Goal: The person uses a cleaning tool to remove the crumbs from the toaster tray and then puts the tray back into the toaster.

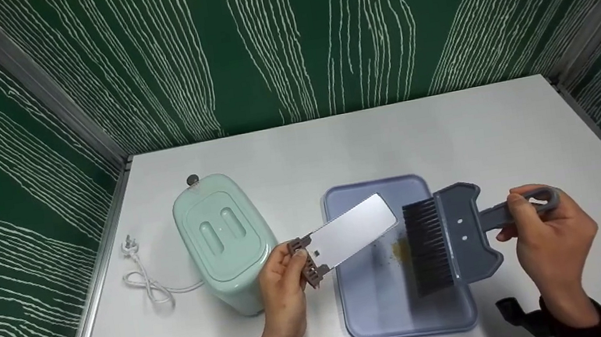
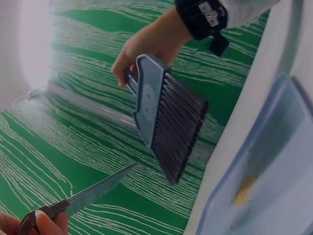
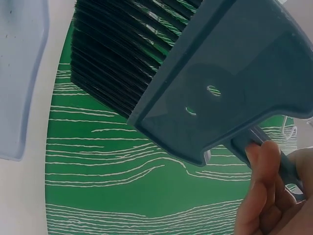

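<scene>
My left hand (image 1: 285, 297) pinches a metal crumb tray (image 1: 353, 231) by its brown slotted end, thumb on top. The shiny flat plate points up to the right, over the left part of a blue tray (image 1: 365, 315). In my right hand (image 1: 558, 241) is the looped handle of a grey hand brush (image 1: 469, 236). Its dark bristles (image 3: 115, 54) face left, above the tray's right side and just apart from the plate's tip. A small heap of yellowish crumbs (image 2: 243, 190) lies on the blue tray, partly behind the bristles in the head view.
A mint-green toaster (image 1: 224, 232) stands left of the blue tray, two elongated shapes on its top. Its white cord (image 1: 146, 281) lies loosely coiled and ends in a plug (image 1: 129, 246). Green walls with white wavy lines enclose the white table (image 1: 288, 164).
</scene>
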{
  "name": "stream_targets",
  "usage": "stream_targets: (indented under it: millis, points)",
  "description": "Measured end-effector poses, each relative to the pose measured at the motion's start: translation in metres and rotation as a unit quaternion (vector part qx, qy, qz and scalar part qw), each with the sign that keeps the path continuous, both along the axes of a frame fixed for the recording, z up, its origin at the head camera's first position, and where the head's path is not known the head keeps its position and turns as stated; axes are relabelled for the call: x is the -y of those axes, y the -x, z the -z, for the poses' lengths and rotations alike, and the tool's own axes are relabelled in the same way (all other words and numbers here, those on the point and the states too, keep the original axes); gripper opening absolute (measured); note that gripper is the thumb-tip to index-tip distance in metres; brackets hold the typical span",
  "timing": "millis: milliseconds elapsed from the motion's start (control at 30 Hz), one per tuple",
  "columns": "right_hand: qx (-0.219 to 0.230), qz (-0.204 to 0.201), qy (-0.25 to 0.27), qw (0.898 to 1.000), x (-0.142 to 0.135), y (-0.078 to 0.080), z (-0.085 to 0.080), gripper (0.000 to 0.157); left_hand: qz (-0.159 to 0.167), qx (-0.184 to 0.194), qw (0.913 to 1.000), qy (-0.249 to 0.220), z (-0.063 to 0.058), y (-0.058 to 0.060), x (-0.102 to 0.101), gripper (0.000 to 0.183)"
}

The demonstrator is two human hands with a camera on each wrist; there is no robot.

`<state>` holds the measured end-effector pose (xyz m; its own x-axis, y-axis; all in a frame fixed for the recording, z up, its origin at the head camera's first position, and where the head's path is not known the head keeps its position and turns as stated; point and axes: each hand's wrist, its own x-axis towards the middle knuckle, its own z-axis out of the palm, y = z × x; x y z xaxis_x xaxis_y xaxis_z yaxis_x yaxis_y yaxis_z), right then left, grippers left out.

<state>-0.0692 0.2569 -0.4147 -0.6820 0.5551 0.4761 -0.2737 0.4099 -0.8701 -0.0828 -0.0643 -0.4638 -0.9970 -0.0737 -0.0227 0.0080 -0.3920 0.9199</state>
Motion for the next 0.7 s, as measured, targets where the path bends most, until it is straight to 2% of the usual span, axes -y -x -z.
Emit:
stream_targets:
  millis: [233,367,600,700]
  points:
    - [-0.06,-0.02,0.025,0.998,0.001,-0.001,0.003,0.01,0.001,0.011,0.9999,-0.003,0.0,0.0,0.001,0.016]
    - [-0.082,-0.017,0.019,0.996,-0.001,-0.003,0.005,0.01,-0.001,0.011,0.9999,-0.005,0.0,-0.001,0.0,0.015]
    - [-0.124,-0.044,0.013,0.991,-0.006,-0.009,0.006,0.016,0.005,0.016,0.9998,-0.012,-0.001,-0.002,0.0,0.014]
    - [-0.129,-0.047,0.003,0.99,-0.009,-0.011,0.005,0.018,0.006,0.015,0.9998,-0.01,0.0,-0.002,-0.001,0.015]
